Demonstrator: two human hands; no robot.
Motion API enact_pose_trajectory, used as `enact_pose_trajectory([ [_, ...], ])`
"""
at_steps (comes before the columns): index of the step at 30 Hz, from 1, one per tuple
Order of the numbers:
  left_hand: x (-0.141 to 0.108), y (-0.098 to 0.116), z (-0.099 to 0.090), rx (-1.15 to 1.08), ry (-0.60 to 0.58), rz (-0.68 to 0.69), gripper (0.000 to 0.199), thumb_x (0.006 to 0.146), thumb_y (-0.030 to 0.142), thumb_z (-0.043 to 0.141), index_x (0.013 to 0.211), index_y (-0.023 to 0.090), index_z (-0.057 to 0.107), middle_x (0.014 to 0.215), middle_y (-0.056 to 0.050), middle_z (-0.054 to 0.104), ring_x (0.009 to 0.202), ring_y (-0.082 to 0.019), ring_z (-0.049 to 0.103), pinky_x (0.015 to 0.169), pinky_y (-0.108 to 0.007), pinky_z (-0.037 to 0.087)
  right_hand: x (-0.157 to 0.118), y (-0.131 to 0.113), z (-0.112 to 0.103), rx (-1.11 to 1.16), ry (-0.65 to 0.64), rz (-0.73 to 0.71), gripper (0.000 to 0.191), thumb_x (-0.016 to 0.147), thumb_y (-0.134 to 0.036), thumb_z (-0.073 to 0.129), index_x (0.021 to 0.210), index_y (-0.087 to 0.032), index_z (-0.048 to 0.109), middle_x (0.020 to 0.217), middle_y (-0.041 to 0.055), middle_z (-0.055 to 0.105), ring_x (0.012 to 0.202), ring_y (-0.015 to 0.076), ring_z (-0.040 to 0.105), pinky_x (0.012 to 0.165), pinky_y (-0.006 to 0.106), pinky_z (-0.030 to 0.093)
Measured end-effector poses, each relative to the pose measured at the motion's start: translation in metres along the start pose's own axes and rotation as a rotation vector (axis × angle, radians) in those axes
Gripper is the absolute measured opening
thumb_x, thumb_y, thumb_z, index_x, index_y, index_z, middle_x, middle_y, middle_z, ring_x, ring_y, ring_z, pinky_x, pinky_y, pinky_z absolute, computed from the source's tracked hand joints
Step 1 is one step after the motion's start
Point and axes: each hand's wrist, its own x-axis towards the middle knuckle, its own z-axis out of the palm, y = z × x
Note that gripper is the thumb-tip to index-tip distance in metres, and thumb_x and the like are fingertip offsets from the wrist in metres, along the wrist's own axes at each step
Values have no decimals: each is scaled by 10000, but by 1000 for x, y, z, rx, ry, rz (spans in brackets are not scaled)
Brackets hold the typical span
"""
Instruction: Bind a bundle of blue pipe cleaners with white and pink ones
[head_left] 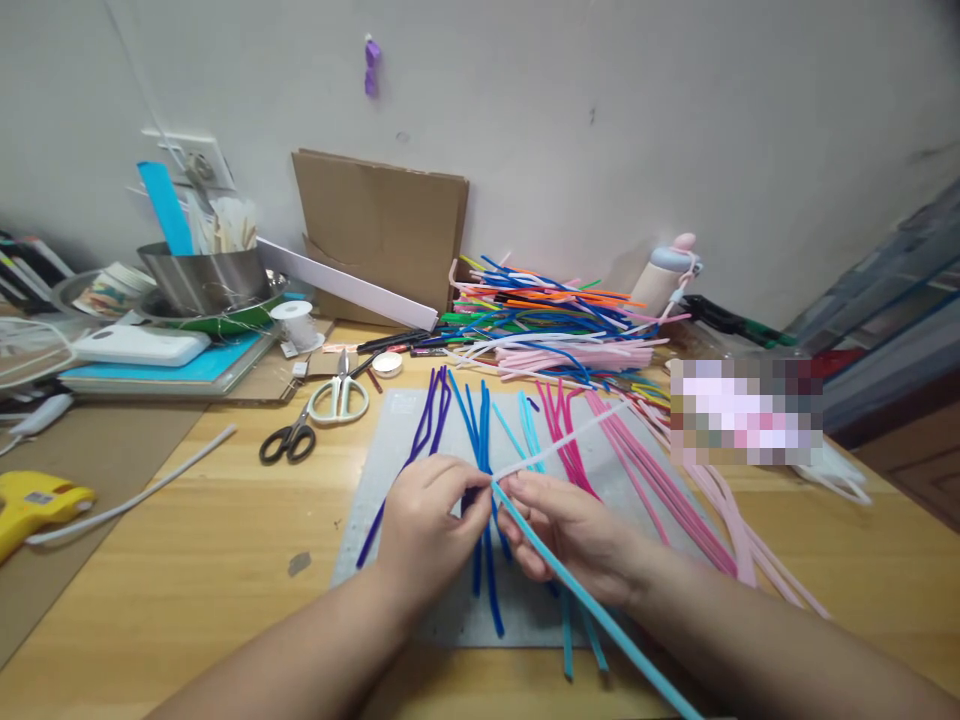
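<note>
Head view: both hands meet just below the centre of the frame, over a grey mat (450, 632) on the wooden bench (225, 570); the left hand (431, 515) has its grip closed, thumb and forefinger pinching the spot where a light-blue chenille stem (600, 610) and a white chenille stem (566, 440) come together; the right hand (574, 530) pinches just beside it, its grip closed on the light-blue stem's upper end, the other fingers curled loosely; that stem slants down to the bottom edge at lower right, while the white one slopes up to the right.

Beneath and around the hands, purple stems (426, 425), blue stems (484, 430) and deep-pink stems (566, 440) lie in separate bunches across the mat; a mixed heap of chenille stems (555, 325) sits at upper centre-right; white-handled scissors (341, 385) and black-handled scissors (289, 442) rest left of centre; a yellow glue gun (41, 505) lies at the left edge.
</note>
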Motion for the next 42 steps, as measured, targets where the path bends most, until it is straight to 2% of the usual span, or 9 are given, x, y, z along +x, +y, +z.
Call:
enact_pose_trajectory([
  [4, -2, 1, 2, -3, 30, 95, 80, 735, 140, 571, 765, 185, 631, 722, -25, 649, 715, -155, 571, 682, -306, 432, 2, 0, 1, -98, -25, -15, 194, 770, -308, 586, 758, -117, 557, 594, -8, 559, 394, 63, 520, 352, 151, 363],
  [9, -1, 2, 3, -14, -16, 77, 90, 730, 138, 565, 779, 190, 619, 744, -26, 648, 736, -160, 571, 693, -314, 427, 4, 0, -1, -157, -23, -47, 216, 739, -306, 610, 721, -94, 574, 582, 5, 587, 390, 69, 540, 356, 146, 365],
  [12, 1, 3, 2, -21, -75, 30, 113, 719, 121, 558, 791, 193, 609, 767, -22, 641, 762, -162, 570, 708, -317, 423, 4, 0, -2, -93, 9, -12, 203, 735, -273, 617, 686, -79, 582, 542, -2, 569, 370, 52, 516, 352, 135, 361],
  [15, 1, 3, 3, -22, -119, -17, 134, 700, 100, 551, 781, 195, 598, 778, -21, 633, 777, -168, 566, 719, -322, 422, 5, -1, -2, 20, 57, 85, 169, 729, -240, 627, 699, -79, 586, 526, -6, 564, 360, 41, 501, 339, 121, 359],
  [21, 0, 2, 3, -52, -98, -99, 105, 712, 106, 532, 755, 191, 577, 748, -18, 621, 746, -158, 564, 710, -311, 434, 6, -4, -1, 139, 100, 180, 115, 731, -191, 627, 775, -91, 591, 536, -5, 584, 377, 42, 526, 365, 108, 410],
  [27, 0, 2, 2, -8, -98, -70, 78, 716, 128, 552, 746, 196, 578, 741, -8, 624, 738, -156, 560, 702, -313, 424, 6, 0, -4, 134, 13, 120, 114, 759, -204, 594, 748, -93, 573, 554, 9, 599, 375, 62, 540, 340, 119, 389],
  [35, 0, 1, 2, 102, -133, 2, 77, 731, 142, 533, 758, 194, 582, 738, -20, 627, 742, -172, 558, 693, -327, 404, 4, -9, -6, 321, 46, 339, 97, 816, -177, 513, 779, -94, 548, 522, -5, 575, 360, 35, 521, 355, 84, 401],
  [39, 0, 2, 1, 97, -143, -23, 71, 744, 156, 525, 754, 197, 582, 738, -18, 630, 739, -173, 558, 692, -328, 399, 2, -10, -2, 243, 39, 339, 116, 812, -213, 516, 762, -111, 543, 518, -7, 577, 347, 37, 515, 343, 87, 384],
  [42, 1, 3, 0, 69, -140, -54, 68, 744, 161, 523, 743, 198, 580, 731, -15, 628, 729, -171, 555, 687, -323, 396, 0, -9, 1, 107, 4, 246, 111, 780, -230, 560, 751, -125, 536, 518, -12, 579, 318, 40, 488, 300, 96, 333],
])
